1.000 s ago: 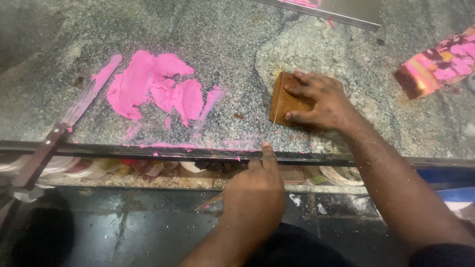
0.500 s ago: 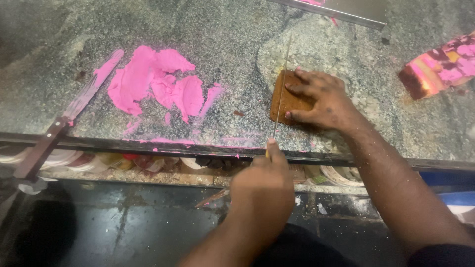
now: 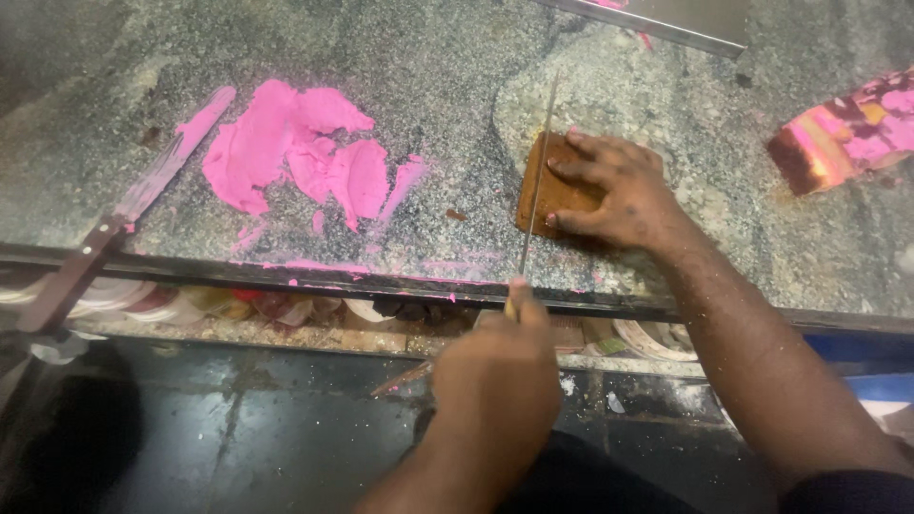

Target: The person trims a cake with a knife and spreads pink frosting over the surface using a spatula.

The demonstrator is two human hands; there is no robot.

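We see the left hand (image 3: 500, 366) closed around the handle of a long thin knife (image 3: 539, 162), whose blade runs away from it toward twelve o'clock and stands on its edge across a brown cake slab (image 3: 533, 181). The fist sits below the counter edge, thumb on top, probably so that the blade stays straight and upright on the slab. The right hand (image 3: 619, 190) lies flat on this slab, at about three o'clock from the blade, fingers spread and pointing to nine o'clock; it holds nothing but presses down, we think to stop the slab from sliding. Its forearm comes in from the five o'clock corner. The slab rests on a grey speckled stone counter (image 3: 457, 86), near the front edge. At nine o'clock from the slab there is a patch of pink icing (image 3: 286, 152) spread on the stone, and further to nine o'clock a palette knife (image 3: 143, 190) smeared with the same pink, its handle over the edge. At two o'clock from the right hand lies a piece of cake with pink and yellow layers (image 3: 847, 133), well apart. At twelve o'clock a metal tray edge (image 3: 666, 24) shows.
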